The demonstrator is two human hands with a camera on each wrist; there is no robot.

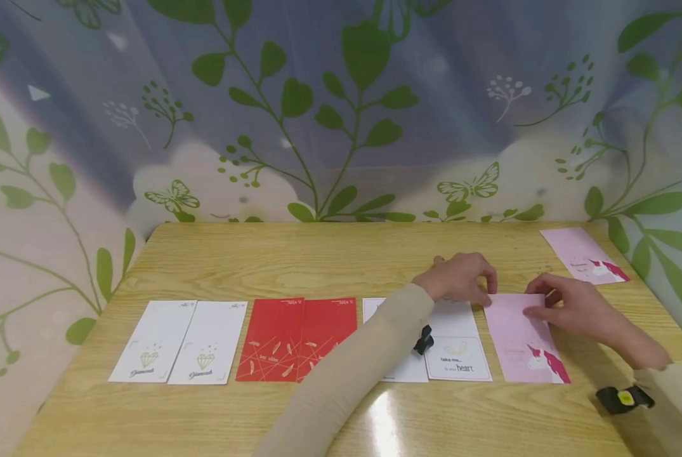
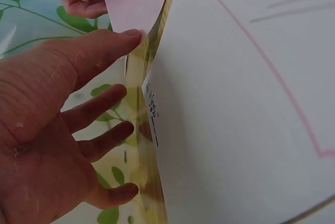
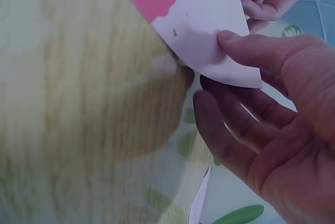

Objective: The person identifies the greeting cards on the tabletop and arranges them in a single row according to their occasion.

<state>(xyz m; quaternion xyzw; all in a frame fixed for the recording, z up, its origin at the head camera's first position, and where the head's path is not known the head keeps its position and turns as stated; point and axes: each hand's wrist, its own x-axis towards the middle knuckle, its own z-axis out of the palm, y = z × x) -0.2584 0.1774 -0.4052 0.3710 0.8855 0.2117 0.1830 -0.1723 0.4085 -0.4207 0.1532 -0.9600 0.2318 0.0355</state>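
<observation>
A pink card (image 1: pixel 514 343) printed with a white-and-red unicorn lies at the right end of a row of cards. My left hand (image 1: pixel 460 278) pinches its upper left corner, the thumb on the face and the other fingers spread apart in the left wrist view. At the upper right corner, my right hand (image 1: pixel 583 311) holds the card with the thumb on top and fingers beneath. That edge bends slightly upward in the right wrist view. Just left is a white "heart" card (image 1: pixel 457 358), partly below my left hand. My left forearm hides much of another white card (image 1: pixel 403 371).
Another pink unicorn card (image 1: pixel 586 257) lies at the table's back right. Farther left are two red cards (image 1: pixel 269 339) side by side, then two white diamond cards (image 1: pixel 209 343). A leaf-patterned curtain (image 1: pixel 329 114) hangs behind the wooden table (image 1: pixel 295 260).
</observation>
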